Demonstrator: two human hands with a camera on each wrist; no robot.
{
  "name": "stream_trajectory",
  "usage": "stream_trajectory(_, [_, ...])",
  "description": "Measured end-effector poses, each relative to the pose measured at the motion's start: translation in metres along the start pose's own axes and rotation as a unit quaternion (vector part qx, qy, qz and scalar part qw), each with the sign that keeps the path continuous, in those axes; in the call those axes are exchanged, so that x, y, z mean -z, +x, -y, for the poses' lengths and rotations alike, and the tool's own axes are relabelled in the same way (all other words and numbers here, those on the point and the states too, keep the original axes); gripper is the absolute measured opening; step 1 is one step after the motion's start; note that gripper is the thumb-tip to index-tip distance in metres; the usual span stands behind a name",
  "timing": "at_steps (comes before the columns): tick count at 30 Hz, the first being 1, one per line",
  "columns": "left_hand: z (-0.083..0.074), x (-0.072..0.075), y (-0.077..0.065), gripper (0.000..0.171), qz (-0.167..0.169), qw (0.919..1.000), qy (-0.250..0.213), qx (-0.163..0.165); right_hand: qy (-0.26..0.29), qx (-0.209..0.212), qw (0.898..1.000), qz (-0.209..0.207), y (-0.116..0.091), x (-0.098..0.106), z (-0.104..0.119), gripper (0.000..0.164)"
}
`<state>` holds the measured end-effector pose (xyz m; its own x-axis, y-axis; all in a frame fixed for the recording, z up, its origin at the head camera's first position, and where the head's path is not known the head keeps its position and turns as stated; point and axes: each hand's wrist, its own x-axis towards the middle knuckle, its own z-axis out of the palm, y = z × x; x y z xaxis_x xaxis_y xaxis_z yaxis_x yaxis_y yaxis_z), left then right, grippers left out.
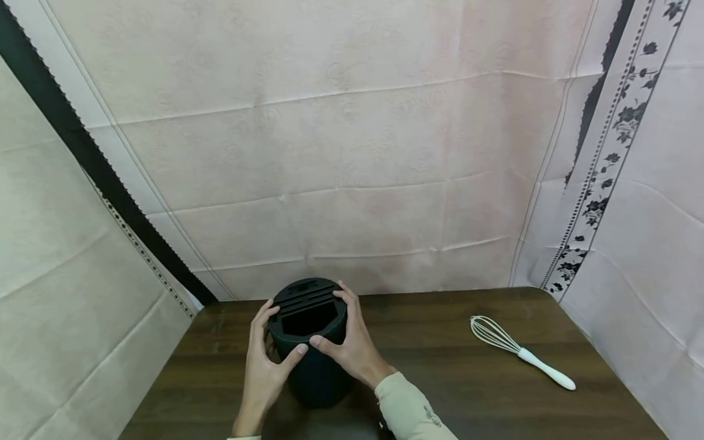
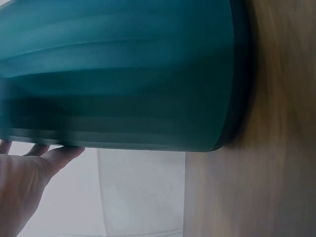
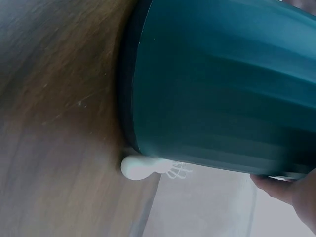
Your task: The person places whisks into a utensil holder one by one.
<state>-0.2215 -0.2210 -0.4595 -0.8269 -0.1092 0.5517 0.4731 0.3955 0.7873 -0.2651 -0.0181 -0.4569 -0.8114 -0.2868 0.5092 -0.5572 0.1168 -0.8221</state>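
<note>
A dark green round utensil holder (image 1: pixel 321 377) stands upright on the brown wooden table, its top facing the head camera. That top has a rectangular opening at the front and several narrow slots behind it. My left hand (image 1: pixel 265 366) grips the upper left side, thumb on the front rim. From the right, my right hand (image 1: pixel 352 349) holds the same upper part, fingers along the side and thumb at the front rim. Both wrist views are filled by the ribbed green wall of the utensil holder (image 2: pixel 123 74), its base at the tabletop.
To the right, a whisk (image 1: pixel 522 352) with a white handle lies on the table (image 1: pixel 440 366). Behind the table hangs a pale cloth (image 1: pixel 352 153); more cloth covers the left and right sides, with a black floral border on the right.
</note>
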Motion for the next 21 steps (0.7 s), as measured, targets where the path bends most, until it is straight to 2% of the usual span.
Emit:
stream_trajectory(9, [-0.007, -0.02, 0.005, 0.086, 0.019, 0.9996, -0.016, -0.016, -0.006, 0.012, 0.999, -0.037, -0.01, 0.018, -0.002, 0.085])
stream_trajectory(21, [-0.01, -0.05, 0.009, 0.084, 0.035, 0.9978, -0.046, -0.033, 0.011, -0.005, 0.997, -0.079, -0.019, 0.045, -0.003, 0.091])
